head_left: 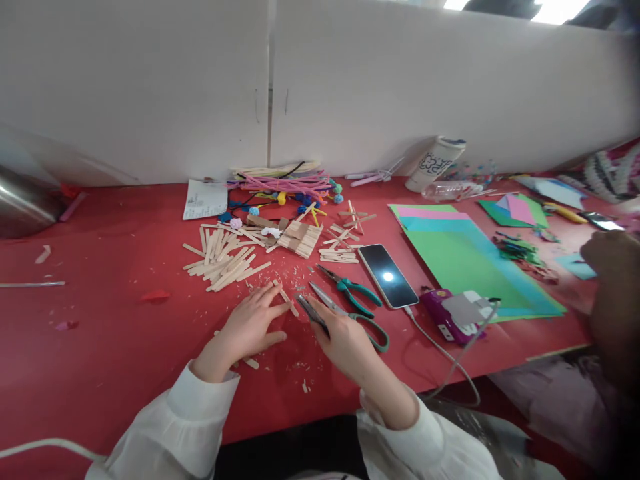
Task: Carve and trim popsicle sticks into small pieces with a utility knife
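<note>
My left hand [250,325] lies spread on the red table, fingertips at a wooden craft stick [286,298] that slants towards my right hand. My right hand [345,340] is closed around a slim silver-grey tool [311,311], which looks like a utility knife; my fingers hide much of it. Its tip is close to the stick's near end. Beside my right hand lie scissors [379,331] with teal handles and teal-handled pliers [357,293]. Another craft stick [250,363] lies partly under my left wrist. Small wood chips [305,385] are scattered around both hands.
Beyond my left hand is a loose pile of craft sticks [225,260], with a joined stick panel [300,239] and pipe cleaners [285,183] behind. To the right are a phone [388,276], a purple device [443,320], coloured sheets [450,260], a cable [440,353] and another person's hand [607,257].
</note>
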`<state>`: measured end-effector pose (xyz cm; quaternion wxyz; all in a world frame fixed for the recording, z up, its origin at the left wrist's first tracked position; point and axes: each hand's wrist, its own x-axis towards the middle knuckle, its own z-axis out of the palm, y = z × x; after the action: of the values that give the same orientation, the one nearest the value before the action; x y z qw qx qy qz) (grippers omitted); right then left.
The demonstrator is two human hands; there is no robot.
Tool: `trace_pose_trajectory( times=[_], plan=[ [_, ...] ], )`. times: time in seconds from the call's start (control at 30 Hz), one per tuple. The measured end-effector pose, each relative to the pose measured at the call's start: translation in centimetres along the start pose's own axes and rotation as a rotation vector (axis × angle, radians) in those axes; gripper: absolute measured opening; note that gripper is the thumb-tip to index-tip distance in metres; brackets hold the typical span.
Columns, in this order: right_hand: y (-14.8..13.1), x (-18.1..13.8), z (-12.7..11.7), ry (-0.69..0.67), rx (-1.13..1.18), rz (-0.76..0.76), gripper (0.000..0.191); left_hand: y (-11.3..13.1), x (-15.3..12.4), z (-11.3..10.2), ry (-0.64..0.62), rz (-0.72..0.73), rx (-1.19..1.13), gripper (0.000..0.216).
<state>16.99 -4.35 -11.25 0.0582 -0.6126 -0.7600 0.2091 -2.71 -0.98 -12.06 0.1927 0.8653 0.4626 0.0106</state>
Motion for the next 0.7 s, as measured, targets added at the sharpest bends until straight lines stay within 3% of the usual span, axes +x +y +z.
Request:
trace_pose_trajectory(
  times=[0.17,0.7],
  plan=[
    [-0.1,0.2,-0.6,-0.053,-0.036,-0.047,0.052,0.0,0.2,-0.5,-0.145,0.034,0.005,0.058],
    [-2.5,0.6,-2.1,-0.205,-0.368,-0.038,0.052,0.1,0.3,-0.7,-0.150,0.033,0.017,0.059]
  ],
)
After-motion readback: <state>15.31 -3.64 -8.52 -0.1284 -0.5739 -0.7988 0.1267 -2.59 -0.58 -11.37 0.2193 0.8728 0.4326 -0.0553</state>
